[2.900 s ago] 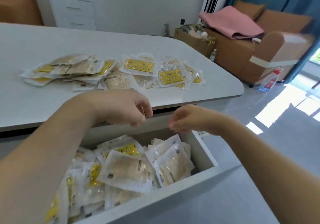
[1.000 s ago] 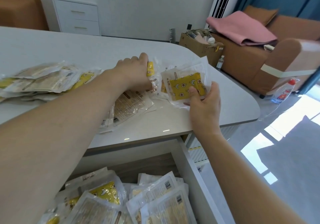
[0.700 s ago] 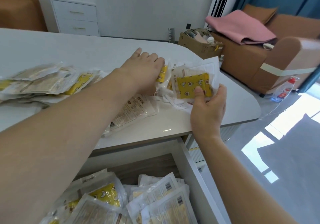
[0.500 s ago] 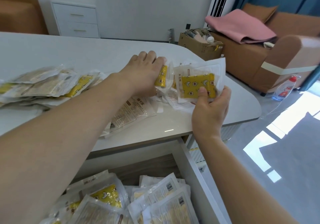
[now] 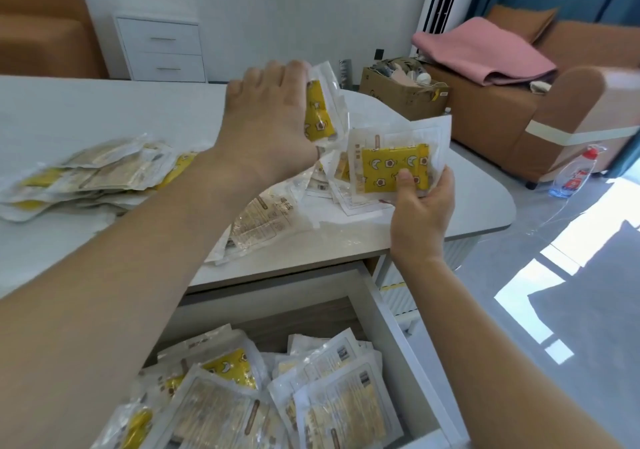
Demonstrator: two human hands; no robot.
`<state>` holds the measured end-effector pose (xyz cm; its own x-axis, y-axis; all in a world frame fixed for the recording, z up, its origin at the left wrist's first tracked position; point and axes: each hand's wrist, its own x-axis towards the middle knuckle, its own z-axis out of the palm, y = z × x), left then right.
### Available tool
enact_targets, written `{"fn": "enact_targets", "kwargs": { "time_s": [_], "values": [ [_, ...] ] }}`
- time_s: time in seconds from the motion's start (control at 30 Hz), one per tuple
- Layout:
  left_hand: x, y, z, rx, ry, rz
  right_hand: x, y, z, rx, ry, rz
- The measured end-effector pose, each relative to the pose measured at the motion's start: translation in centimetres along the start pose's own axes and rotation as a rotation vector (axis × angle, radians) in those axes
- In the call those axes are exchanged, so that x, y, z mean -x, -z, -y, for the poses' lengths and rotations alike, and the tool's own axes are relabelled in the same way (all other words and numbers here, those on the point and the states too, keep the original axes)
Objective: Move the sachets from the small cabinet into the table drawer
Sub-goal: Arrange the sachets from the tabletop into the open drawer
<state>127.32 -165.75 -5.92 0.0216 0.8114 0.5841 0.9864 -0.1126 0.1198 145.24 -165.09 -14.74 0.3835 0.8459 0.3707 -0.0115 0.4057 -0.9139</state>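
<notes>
Leftmost, I see a flat heap of crinkly clear-film sachets [image 5: 93, 174] lying on the smooth white table [image 5: 104, 109], its left end cut off by the frame. Behind it against the wall stands a small white cabinet [image 5: 161, 48] with two closed drawer fronts. Moving right, my left hand [image 5: 266, 126] is raised above the tabletop, fingers curled round a yellow printed sachet [image 5: 318, 112] held edge-on; the fingertips are hidden behind the hand. Below it more pale sachets [image 5: 266, 216] lie spread near the table edge, their print too small to read. Further right, my right hand [image 5: 420, 206] grips a fanned bundle of square packets [image 5: 394, 168], thumb pressed on the yellow front one; how many sit behind it I cannot tell. Under both arms the open table drawer [image 5: 398, 341], white-walled with a wood-grain back, holds a loose pile of glossy packets [image 5: 277, 400], partly covered by my left forearm.
</notes>
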Motion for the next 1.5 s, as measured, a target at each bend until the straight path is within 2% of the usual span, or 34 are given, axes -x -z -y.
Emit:
{"fn": "enact_targets", "kwargs": {
  "time_s": [0.1,0.2,0.27,0.4,0.5,0.63,0.73,0.8,0.87,0.93,1.0,1.07,1.17,1.27,1.5],
  "values": [
    [3.0,2.0,-0.1,0.102,0.159,0.136,-0.4,0.3,0.6,-0.019,-0.03,0.155],
    [6.1,3.3,0.7,0.207,0.289,0.344,-1.1,0.4,2.4,-0.002,-0.171,0.478],
    [7.9,4.1,1.4,0.285,0.333,0.476,-1.0,0.4,4.0,0.147,-0.25,0.716],
    [10.6,5.4,2.1,0.284,0.288,0.673,-0.3,0.8,6.7,0.453,-0.313,1.028],
    [12.6,5.3,2.2,0.222,0.179,0.855,0.2,1.2,8.2,0.61,-0.412,1.223],
    [14.1,5.3,2.7,0.183,0.074,1.017,1.7,0.3,8.5,0.861,-0.395,1.348],
    [13.9,6.2,2.9,0.26,0.072,0.987,2.5,-0.7,8.7,0.856,-0.392,1.368],
    [13.5,6.5,3.2,0.248,0.083,0.876,2.9,-1.4,8.9,0.778,-0.356,1.335],
    [13.3,6.6,4.0,0.217,0.115,0.741,3.2,-2.4,8.8,0.664,-0.277,1.223],
    [13.1,6.4,5.2,0.16,0.151,0.612,3.6,-3.4,8.0,0.625,-0.122,1.046],
    [13.0,5.9,6.3,0.124,0.19,0.503,3.9,-4.3,6.4,0.72,0.071,0.901],
    [13.0,5.3,7.0,0.142,0.24,0.447,4.6,-4.9,4.9,0.784,0.159,0.848],
    [13.5,4.0,7.3,0.138,0.272,0.472,5.7,-5.8,3.1,0.903,0.11,0.869],
    [14.0,2.5,7.4,0.08,0.224,0.502,6.2,-6.7,2.1,1.133,0.182,0.839],
    [13.7,1.9,7.0,-0.028,0.158,0.354,5.7,-7.3,0.9,1.009,0.095,0.663]
  ]
}}
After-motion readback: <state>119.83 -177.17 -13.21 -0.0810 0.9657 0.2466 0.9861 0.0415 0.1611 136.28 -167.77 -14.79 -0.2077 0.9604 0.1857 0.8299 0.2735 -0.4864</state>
